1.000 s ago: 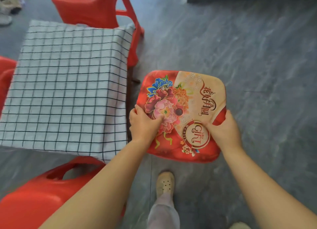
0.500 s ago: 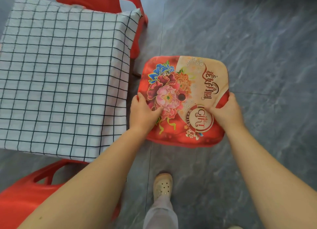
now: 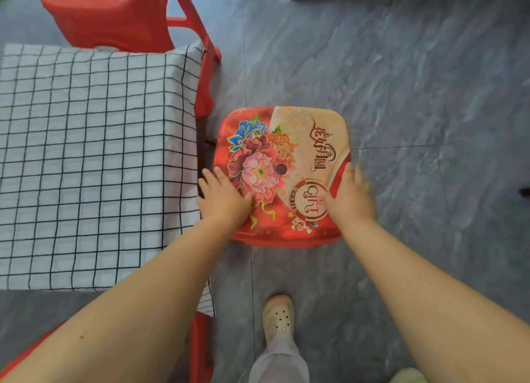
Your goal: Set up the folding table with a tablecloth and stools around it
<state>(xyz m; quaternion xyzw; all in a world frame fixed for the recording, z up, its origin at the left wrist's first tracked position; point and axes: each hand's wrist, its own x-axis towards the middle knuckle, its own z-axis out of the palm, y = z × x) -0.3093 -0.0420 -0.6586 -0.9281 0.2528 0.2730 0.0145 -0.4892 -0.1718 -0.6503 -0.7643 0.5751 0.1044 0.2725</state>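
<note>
1. A white cloth [image 3: 86, 159] with a black grid covers the table [image 3: 204, 141]. It hangs over the edges, so only a dark bit of the table's frame shows at its right side.
2. The printed stool [image 3: 286, 141] stands on the grey floor [image 3: 415, 95] just right of the table. Its red seat bears flowers and a round emblem. Whether it touches the hanging cloth cannot be told.
3. The left hand [image 3: 223, 199] lies on the seat corner nearest the table. Its fingers [image 3: 208, 181] are straight and spread, the thumb is flat on the print, and it grasps nothing.
4. The right hand [image 3: 351, 199] rests on the seat's side away from the table, thumb on the emblem. Its fingers are blurred at the rim, so I cannot tell if they curl round it.
5. A plain red stool [image 3: 114, 15] stands at the table's far side, one leg beside the cloth's corner.
6. Another red stool [image 3: 200, 351] sits at the table's near side, under the cloth's corner.
7. A pale shoe [image 3: 279, 316] stands off the table's near right corner.
</note>
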